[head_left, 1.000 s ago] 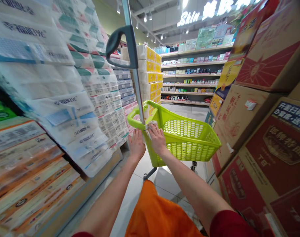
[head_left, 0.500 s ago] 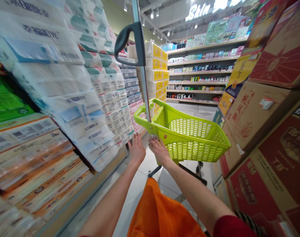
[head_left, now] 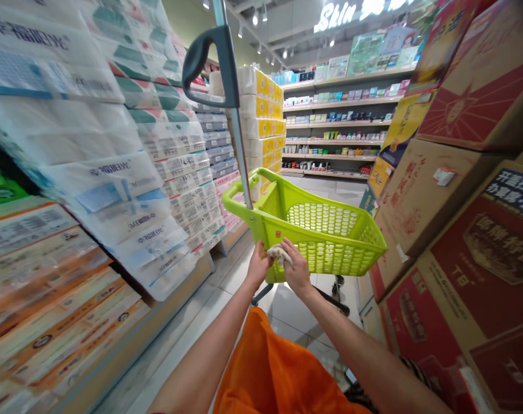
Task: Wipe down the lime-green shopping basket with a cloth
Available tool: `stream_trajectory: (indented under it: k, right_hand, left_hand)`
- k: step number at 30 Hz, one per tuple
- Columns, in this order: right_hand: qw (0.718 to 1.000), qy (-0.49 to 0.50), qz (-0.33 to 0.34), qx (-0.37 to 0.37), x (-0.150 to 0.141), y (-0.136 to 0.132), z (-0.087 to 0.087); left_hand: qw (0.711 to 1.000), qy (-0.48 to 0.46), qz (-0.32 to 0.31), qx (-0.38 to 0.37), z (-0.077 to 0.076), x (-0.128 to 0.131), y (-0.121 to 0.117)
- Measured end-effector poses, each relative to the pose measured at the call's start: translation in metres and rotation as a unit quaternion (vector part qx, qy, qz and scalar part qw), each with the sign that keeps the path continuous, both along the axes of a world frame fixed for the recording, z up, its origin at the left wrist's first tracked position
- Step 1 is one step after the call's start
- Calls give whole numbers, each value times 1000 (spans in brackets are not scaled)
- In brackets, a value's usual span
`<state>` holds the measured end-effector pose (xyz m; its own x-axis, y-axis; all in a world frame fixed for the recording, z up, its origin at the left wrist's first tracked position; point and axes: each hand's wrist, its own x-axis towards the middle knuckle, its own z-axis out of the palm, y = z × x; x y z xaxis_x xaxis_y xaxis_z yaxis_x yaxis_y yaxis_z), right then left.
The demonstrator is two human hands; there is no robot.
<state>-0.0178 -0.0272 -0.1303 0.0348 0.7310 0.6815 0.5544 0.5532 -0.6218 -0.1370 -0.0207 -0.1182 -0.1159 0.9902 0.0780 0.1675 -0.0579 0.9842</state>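
Okay, gripping a crumpled white cloth [head_left: 279, 255] with the right hand [head_left: 296, 267], fingers curled over it, pressing it against the near wall of a lime-green plastic shopping cart [head_left: 326, 230]! Laying the left hand [head_left: 258, 265] open against that same wall, just beside the cloth. Wiping right there at the cart's front, with a metal pole [head_left: 239, 155] rising from its corner and a dark handle [head_left: 203, 60] up top. Standing between stacked toilet-paper packs [head_left: 170, 155] and printed cardboard cartons [head_left: 460, 276], with orange fabric [head_left: 279, 374] bulging below, store shelves [head_left: 334, 123] lining the far side, and white floor tiles [head_left: 283, 322] running under the cart.
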Motion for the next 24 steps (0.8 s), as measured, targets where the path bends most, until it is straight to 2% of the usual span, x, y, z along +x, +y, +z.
stream_trajectory:
  k: [1,3,5,7,10,13,14,16,18,19,21,23,24]
  right_hand:
    - [1000,19,10,-7,4,-3,-2]
    - [999,35,11,-10,11,-6,-2]
    - [999,24,-19,-9,19,-7,0]
    - [999,-29,-45,-6,24,-12,-2]
    - [987,-154,-35,0,29,-25,-19]
    - [972,-235,-16,9,32,-35,-37]
    - [969,-246,-14,17,33,-35,-38]
    - [966,-254,-5,51,31,-27,-31]
    - [963,-252,3,94,27,-11,-10]
    - [962,-248,1,112,25,-1,3]
    - [961,-244,-20,131,20,19,24]
    - [957,-258,-33,126,18,34,31]
    - [954,-277,-25,115,19,38,26]
  left_hand:
    - [996,-75,-29,-42,-4,4,0]
    - [976,-166,-77,-114,-14,13,-3]
    - [962,-198,-100,-161,-21,24,-7]
    - [955,-212,-108,-180,-25,36,-12]
    - [926,-280,-147,-207,-20,47,-21]
    - [864,-365,-221,-267,-9,41,-27]
    - [848,-376,-239,-287,-5,35,-27]
    - [841,-368,-253,-306,5,22,-25]
    - [851,-353,-252,-298,14,9,-19]
    - [866,-337,-236,-284,18,4,-15]
    - [922,-259,-158,-239,22,-1,-7]
    - [968,-152,-61,-192,18,0,-1]
    - [978,-109,-27,-175,14,1,1]
